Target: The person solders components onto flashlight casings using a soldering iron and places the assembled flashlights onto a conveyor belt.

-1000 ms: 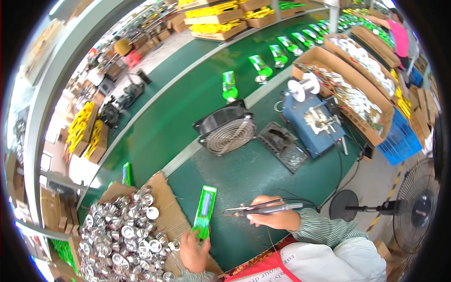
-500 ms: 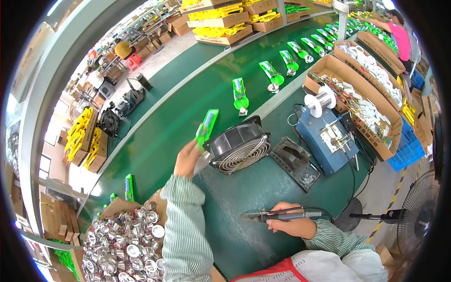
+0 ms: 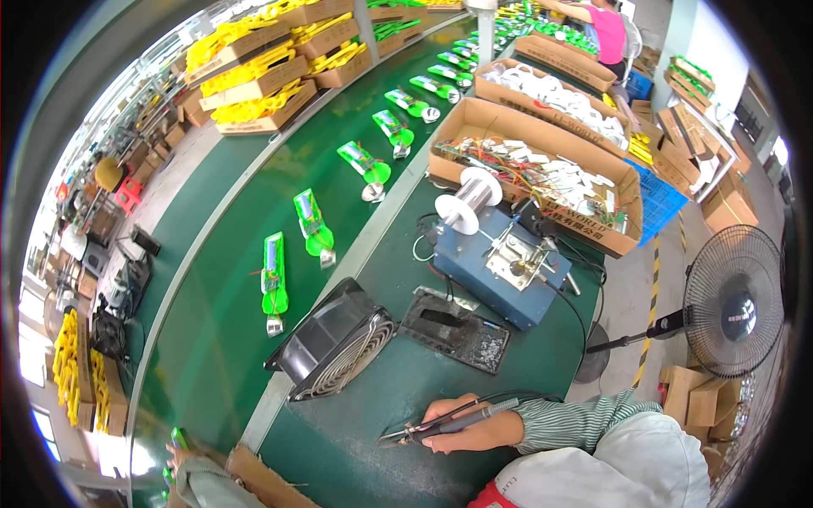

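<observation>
The right hand [image 3: 461, 427] pinches a soldering iron [image 3: 489, 410] pen-fashion, a hold that suits fine control. Just beyond this grip stands a fan [image 3: 322, 332], seemingly for fumes. Far to its left, the left hand [image 3: 182, 455] reaches a green case [image 3: 179, 438]; whether it grasps it, the blurred rim cannot tell.

Grey floor [image 3: 625, 292], yellow-black striped tape [image 3: 655, 275] running along it, standing fan [image 3: 737, 315] at right. Pale pillar [image 3: 680, 42] upper right, red stool [image 3: 129, 196] far left. Bright light along left edge, cluttered workshop behind.
</observation>
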Demonstrator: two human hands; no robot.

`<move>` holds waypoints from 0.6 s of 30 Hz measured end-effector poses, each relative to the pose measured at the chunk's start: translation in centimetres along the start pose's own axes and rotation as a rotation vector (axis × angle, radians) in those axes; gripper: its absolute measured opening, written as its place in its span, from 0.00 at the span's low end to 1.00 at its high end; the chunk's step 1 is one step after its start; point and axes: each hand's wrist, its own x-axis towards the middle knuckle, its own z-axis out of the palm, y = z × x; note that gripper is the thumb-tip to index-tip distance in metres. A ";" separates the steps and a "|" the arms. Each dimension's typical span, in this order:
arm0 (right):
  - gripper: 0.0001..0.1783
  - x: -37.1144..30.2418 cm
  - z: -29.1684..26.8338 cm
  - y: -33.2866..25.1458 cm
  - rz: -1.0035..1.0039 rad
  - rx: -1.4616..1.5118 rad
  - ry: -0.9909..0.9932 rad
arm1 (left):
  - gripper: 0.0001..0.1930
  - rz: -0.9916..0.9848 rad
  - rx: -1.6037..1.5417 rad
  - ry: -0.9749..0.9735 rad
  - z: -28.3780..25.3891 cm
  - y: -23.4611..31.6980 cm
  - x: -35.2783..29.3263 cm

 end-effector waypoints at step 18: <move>0.09 -1.5 1.8 -0.2 0.000 0.100 0.012 | 0.33 0.732 -0.320 -0.088 -8.1 3.2 -20.7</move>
